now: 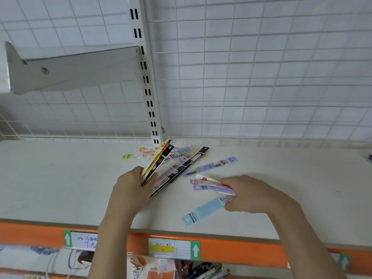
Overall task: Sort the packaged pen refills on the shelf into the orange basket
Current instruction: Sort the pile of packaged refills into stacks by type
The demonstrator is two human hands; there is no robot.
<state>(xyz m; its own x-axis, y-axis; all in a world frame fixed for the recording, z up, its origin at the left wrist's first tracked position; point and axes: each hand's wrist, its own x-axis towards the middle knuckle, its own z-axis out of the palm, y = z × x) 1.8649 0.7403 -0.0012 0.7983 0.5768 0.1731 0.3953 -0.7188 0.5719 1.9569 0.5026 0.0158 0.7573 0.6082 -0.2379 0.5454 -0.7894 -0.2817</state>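
Note:
Packaged pen refills lie scattered on the cream shelf (pixel 60 184) near the slotted upright. My left hand (pixel 132 188) grips a fanned bunch of yellow and black refill packs (pixel 156 161) that point up and away. My right hand (pixel 253 195) holds a small bundle of pink, white and purple packs (pixel 209 185). A light blue pack (pixel 203 211) lies flat just below that hand, its end under my fingers. More packs, black, purple and pastel, remain in a loose pile (pixel 187 160) behind my hands. No orange basket is in view.
A white wire grid panel (pixel 261 77) backs the shelf, with a slotted upright (pixel 149 93) and a bracket (pixel 70 71) at upper left. The orange shelf edge (pixel 241 252) carries price labels. Hanging goods show on the shelf below.

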